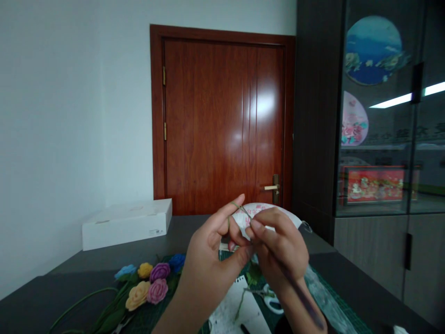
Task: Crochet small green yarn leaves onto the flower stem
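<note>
My left hand [215, 255] is raised above the table, its index finger stretched up with green yarn [246, 212] looped around it. Thumb and middle finger come together in a pinch close to my right hand. My right hand [280, 241] grips a slim tool with a dark purple handle, which looks like a crochet hook [297, 290]; the handle slants down along the wrist and is blurred. The yarn runs from the left index finger to the right fingertips. My fingers hide the tool's tip and any worked piece there.
On the left lie several artificial roses [158, 291] with green stems. Beneath my hands are a notebook [239, 304], white-handled scissors [273, 301] and a green cutting mat [347, 315]. A white box [128, 225] stands at the back left. Behind my hands is a white printed bag [274, 213].
</note>
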Motion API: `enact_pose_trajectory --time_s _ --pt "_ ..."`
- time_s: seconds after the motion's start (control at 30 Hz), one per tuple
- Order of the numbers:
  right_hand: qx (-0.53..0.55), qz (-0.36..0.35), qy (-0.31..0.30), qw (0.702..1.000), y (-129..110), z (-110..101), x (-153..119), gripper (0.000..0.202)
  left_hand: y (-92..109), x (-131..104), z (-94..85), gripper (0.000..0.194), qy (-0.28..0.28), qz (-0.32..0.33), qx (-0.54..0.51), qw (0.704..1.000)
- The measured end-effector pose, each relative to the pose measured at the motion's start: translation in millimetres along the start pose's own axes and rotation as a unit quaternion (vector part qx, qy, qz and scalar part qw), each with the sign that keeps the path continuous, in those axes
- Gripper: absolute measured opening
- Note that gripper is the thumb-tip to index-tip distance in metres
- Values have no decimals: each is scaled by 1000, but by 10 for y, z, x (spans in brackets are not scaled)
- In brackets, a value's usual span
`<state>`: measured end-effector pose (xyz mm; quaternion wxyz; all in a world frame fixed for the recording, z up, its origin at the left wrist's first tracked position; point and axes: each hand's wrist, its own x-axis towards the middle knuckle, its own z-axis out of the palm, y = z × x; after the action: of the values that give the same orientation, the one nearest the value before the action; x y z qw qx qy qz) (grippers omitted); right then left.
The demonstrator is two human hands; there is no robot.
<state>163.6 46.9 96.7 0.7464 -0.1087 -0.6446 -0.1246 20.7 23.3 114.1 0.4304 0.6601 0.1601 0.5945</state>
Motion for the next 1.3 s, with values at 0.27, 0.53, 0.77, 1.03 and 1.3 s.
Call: enact_pose_trajectory --time_s 0.27,0.53,0.77,1.03,1.3 --pt "226 80 112 964 -75 54 29 7 8 77 -109 69 -154 -180 -288 928" --pt "454 351 43 818 -89 58 143 26 42 83 -137 73 -120 -121 -218 961" --pt "62 46 27 997 -48 46 -1 15 -12 -16 14 73 -14 -4 19 1000" --pt "104 11 102 989 -65 35 -18 3 36 49 -61 68 -161 -169 -248 940" --pt "389 311 80 864 -119 40 183 29 34 89 -165 71 -152 -144 -235 949"
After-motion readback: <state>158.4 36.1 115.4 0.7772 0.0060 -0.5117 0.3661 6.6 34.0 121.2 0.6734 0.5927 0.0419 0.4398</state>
